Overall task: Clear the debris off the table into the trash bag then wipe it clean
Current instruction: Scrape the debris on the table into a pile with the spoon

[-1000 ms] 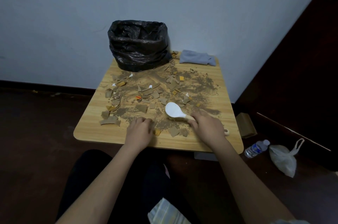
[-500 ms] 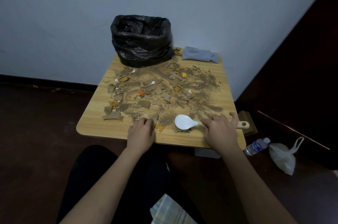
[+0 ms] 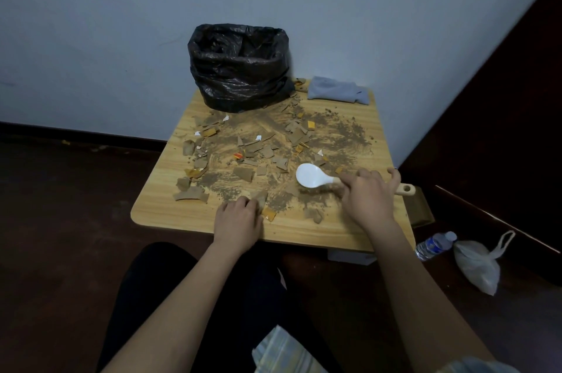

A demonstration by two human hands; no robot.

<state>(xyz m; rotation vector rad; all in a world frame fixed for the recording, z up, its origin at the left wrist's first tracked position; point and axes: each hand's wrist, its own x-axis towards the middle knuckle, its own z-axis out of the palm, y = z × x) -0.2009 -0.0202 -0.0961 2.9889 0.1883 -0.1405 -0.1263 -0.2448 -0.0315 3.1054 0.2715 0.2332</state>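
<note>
1. Wooden-handled brush [image 3: 316,179] with a white oval head lies under the right hand [image 3: 369,200]; the fingers curl over its shaft, and the handle end sticks out past the hand toward the right edge of the tabletop [image 3: 158,211].
2. Bristles under the white head sit on the brown dirt [image 3: 343,135], near the front right part of the tabletop.
3. Left hand [image 3: 237,220] rests at the front edge with its fingers bent down onto a brown cardboard scrap [image 3: 261,197]; whether it pinches the scrap or only presses on it cannot be told.
4. Just right of the left hand lies a small orange scrap [image 3: 269,214], and further right another torn brown piece [image 3: 313,214].
5. Torn cardboard pieces, a few orange and white bits and a wide smear of fine brown dirt cover the middle of the tabletop, from the front up to the bag.
6. At the back, against the wall, stands the black trash bag [image 3: 240,68], upright with its mouth open; its base touches the far end of the debris.
7. To the right of the bag, at the back right corner, lies a folded grey-blue cloth [image 3: 337,91], apart from most of the dirt.
8. On the dark floor to the right of the table lie a plastic water bottle [image 3: 435,245] on its side and, just beside it, a knotted pale plastic bag [image 3: 480,266].
9. Dark trouser legs and a striped piece of fabric [image 3: 286,354] show at the bottom, under the forearms.
</note>
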